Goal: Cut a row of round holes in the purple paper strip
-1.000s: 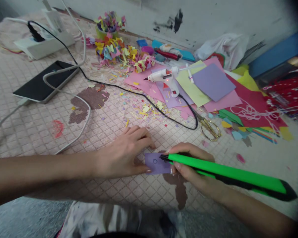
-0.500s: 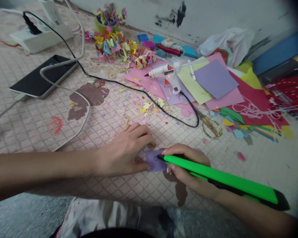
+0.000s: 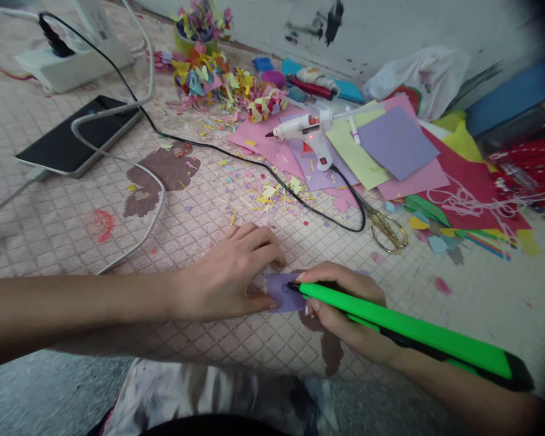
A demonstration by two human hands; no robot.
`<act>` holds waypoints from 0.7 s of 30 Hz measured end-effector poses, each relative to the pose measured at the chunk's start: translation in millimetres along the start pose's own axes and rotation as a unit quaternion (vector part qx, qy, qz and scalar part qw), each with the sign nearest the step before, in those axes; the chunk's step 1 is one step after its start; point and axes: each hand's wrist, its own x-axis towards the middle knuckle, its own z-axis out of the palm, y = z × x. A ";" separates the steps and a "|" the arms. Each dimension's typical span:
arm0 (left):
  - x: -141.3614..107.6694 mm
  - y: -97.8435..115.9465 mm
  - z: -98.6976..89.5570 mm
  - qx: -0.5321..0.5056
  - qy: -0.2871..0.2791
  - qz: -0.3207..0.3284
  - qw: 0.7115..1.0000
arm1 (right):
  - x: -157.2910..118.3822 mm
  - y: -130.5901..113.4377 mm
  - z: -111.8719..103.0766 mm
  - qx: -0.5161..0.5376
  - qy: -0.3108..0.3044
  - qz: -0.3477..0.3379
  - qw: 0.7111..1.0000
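A small strip of purple paper (image 3: pixel 279 301) lies on the quilted cloth in front of me, with a little drawn circle near its left end. My left hand (image 3: pixel 236 272) rests palm down, fingers apart and slightly bent, its thumb tip pressing the paper's left edge. In my right hand (image 3: pixel 340 297) is a green pen (image 3: pixel 404 321) with a black tip and end, gripped between thumb and fingers. The tip touches the paper beside the circle. My right hand covers much of the strip's right part.
Beyond my hands are a white glue gun (image 3: pixel 315 133) on coloured paper sheets (image 3: pixel 399 142), gold-handled scissors (image 3: pixel 388 230) and a pile of paper scraps (image 3: pixel 213 79). To the left lie a black phone (image 3: pixel 77 136), cables and a white power strip (image 3: pixel 72 63).
The view has shifted very slightly. Both hands keep their places, and the pen tip stays at the small circle with hardly any visible movement.
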 end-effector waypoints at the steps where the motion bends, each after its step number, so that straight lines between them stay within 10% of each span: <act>1: 0.0 -0.2 0.1 0.000 0.002 0.000 1.000 | -0.5 0.6 0.1 0.000 -0.002 0.002 1.000; 21: 0.7 1.7 -0.5 0.005 -0.001 -0.003 1.000 | 1.0 -3.3 0.7 0.020 0.004 0.020 1.000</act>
